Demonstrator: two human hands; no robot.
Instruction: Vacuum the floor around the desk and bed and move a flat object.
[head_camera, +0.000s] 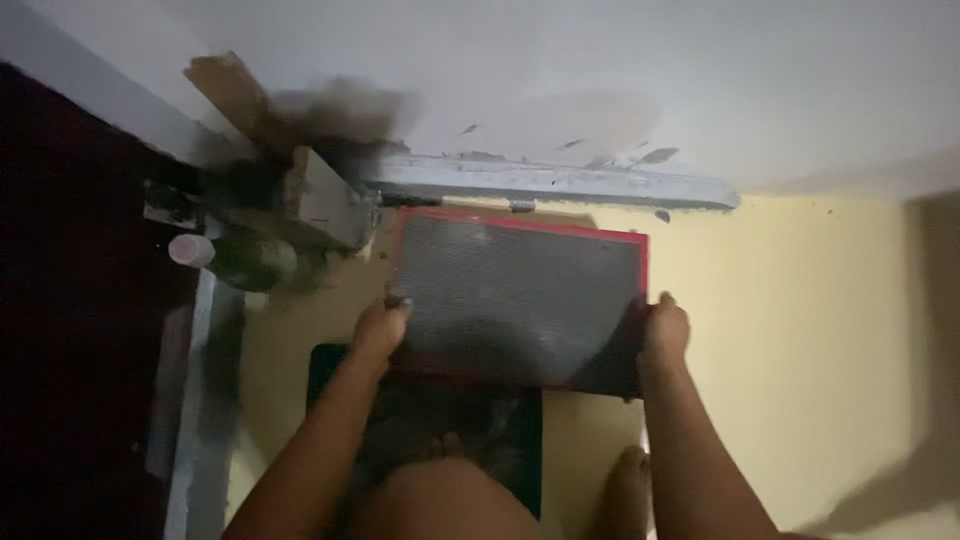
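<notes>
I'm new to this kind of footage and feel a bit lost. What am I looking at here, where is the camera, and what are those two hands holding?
There is no machine here. One camera sits on a person's head and looks down, so you see that person's own bare arms, knees and feet. The left hand and the right hand each have a grip on one side edge of a flat grey mat with a red border, lifted above the yellowish floor. Under it lies a dark mat. Further off are a pale wall, a bottle with a pale cap and a blocky thing beside it, too blurred to name.
</notes>
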